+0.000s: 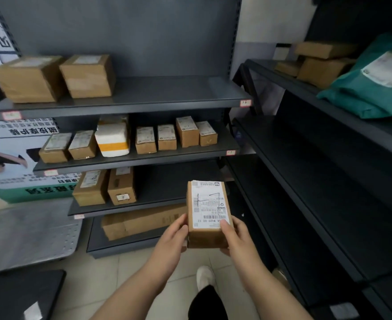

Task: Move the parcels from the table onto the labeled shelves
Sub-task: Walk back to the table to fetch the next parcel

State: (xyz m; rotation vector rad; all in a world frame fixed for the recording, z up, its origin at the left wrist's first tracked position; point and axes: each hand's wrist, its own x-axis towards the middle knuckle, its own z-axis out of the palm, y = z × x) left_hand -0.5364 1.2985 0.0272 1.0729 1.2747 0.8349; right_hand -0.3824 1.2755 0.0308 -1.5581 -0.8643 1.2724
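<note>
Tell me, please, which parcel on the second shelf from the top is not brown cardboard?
The white parcel with the orange band, third from the left; the brown boxes beside it are plain cardboard with white labels.

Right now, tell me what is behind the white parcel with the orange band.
A second parcel peeks over the white parcel; only its top shows, the rest is covered.

The top shelf is lying open right of two big boxes, and the third shelf is sitting bare right of two cartons. Small boxes are crowding the middle shelf nearly end to end.
</note>
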